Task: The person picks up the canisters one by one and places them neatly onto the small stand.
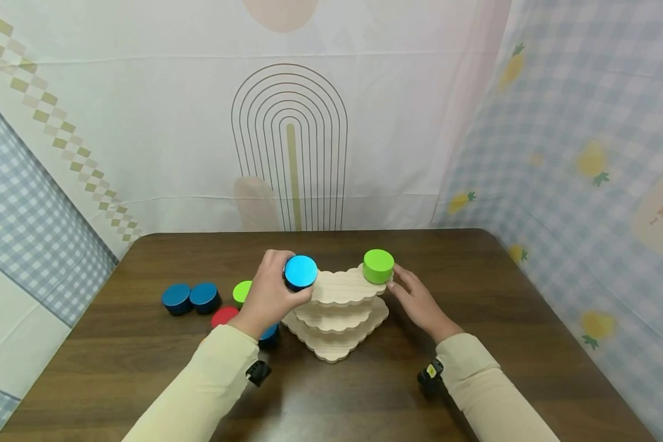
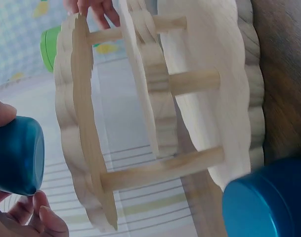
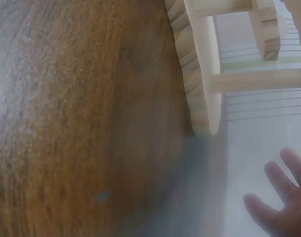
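left hand (image 1: 269, 291): pinching blue cylinder (image 1: 301, 272), raised off top tier (image 1: 337, 288) of wooden stand (image 1: 331, 345), at its 10 o'clock | right hand (image 1: 420, 305): fingers spread, stand's 3, can't tell contact from here | green cylinder (image 1: 378, 266): on tier, 1 o'clock | blue pair (image 1: 204, 297): desk (image 1: 353, 405), 9 o'clock

White cloth (image 1: 160, 135) behind a brown table (image 1: 552, 368)

The table has a wood grain and rounded far corners. On the white cloth, nested arches (image 1: 309, 153) of thin dark lines surround an upright olive bar (image 1: 293, 178). A beige blob (image 1: 282, 12) sits above them at the top edge, and a second, paler beige shape (image 1: 256, 202) touches their lower left. A band of olive and beige squares (image 1: 50, 98) slants down the left. A blue-and-white checked cloth (image 1: 33, 190) hangs at the left; another checked cloth (image 1: 563, 110), at the right, carries yellow fruits (image 1: 598, 324) with green leaves.
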Tool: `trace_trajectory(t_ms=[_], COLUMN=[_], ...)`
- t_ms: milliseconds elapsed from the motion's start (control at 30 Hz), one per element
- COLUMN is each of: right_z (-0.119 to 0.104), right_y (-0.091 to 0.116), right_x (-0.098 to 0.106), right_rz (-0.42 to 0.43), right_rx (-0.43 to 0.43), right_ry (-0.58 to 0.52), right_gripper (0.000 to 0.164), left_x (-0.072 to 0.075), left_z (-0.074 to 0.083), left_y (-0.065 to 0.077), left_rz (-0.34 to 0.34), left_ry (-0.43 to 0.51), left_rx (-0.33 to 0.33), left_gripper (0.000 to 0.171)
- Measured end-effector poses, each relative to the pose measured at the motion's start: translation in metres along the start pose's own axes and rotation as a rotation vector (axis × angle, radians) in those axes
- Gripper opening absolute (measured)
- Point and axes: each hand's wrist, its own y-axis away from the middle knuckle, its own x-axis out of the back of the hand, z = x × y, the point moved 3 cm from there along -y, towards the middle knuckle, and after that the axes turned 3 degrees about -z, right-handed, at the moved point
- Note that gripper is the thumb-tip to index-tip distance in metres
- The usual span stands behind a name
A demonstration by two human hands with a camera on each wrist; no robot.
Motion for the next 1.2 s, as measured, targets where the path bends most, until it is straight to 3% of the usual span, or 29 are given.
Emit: trace_trajectory(t_ms=[333, 833, 1200], right_z=[-0.001, -0.002, -0.001], right_y=[0.000, 0.000, -0.001], right_x=[0.000, 0.000, 0.001], right_rz=[0.000, -0.002, -0.011], right_rx=[-0.011, -0.002, -0.027], right_ry=[0.003, 0.001, 0.024], right_gripper=[0.059, 0.059, 0.060], left_x=[-0.016, -0.042, -0.053], left_z=[0.015, 0.031, 0.038], left_y=[-0.008, -0.023, -0.029], left_rz=[-0.029, -0.086, -0.148], left_ry=[-0.031, -0.016, -0.039], left_rx=[-0.023, -0.112, -0.092], left_gripper=[0.053, 0.052, 0.053])
